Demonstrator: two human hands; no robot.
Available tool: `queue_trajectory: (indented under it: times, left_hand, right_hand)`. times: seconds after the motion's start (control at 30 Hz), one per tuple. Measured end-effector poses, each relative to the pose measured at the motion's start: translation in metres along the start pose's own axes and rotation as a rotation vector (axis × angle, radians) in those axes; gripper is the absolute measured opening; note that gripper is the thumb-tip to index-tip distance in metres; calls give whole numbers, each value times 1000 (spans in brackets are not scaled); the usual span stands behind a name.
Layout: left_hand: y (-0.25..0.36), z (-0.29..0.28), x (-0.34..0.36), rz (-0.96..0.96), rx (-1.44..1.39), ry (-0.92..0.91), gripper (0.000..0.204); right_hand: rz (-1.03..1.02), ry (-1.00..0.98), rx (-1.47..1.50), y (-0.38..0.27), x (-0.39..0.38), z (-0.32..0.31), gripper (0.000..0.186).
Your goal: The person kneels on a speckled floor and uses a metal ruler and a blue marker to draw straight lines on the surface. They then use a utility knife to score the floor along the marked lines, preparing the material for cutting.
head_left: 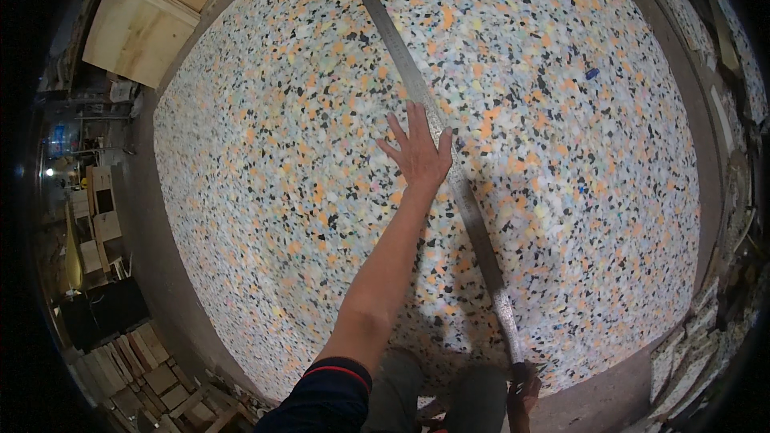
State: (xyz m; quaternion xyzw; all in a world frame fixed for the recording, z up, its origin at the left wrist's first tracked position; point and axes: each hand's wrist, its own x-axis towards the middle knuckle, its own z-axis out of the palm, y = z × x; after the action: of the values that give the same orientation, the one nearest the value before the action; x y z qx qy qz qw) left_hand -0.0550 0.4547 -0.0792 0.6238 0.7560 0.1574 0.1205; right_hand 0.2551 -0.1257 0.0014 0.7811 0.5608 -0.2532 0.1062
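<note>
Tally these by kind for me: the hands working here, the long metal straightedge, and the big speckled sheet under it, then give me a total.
Hands: 2, the left hand and the right hand
Metal straightedge: 1
Speckled sheet: 1
Total: 4

Pale plywood boards (140, 28) occupy the upper left
</note>
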Motion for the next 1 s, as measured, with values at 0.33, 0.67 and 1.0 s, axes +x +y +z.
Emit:
queue_trajectory:
  times: [0.33,0.67,1.0]
  left_hand:
    - [3,-6,0,-27,29,-44,78]
    - [-8,11,0,-2,108,-35,86]
    - [-20,20,7,235,24,147,83]
  right_hand:
    - [1,62,133,6,0,17,67]
    - [-77,119,231,-10,9,-2,41]
    - [190,128,82,-12,-11,6,59]
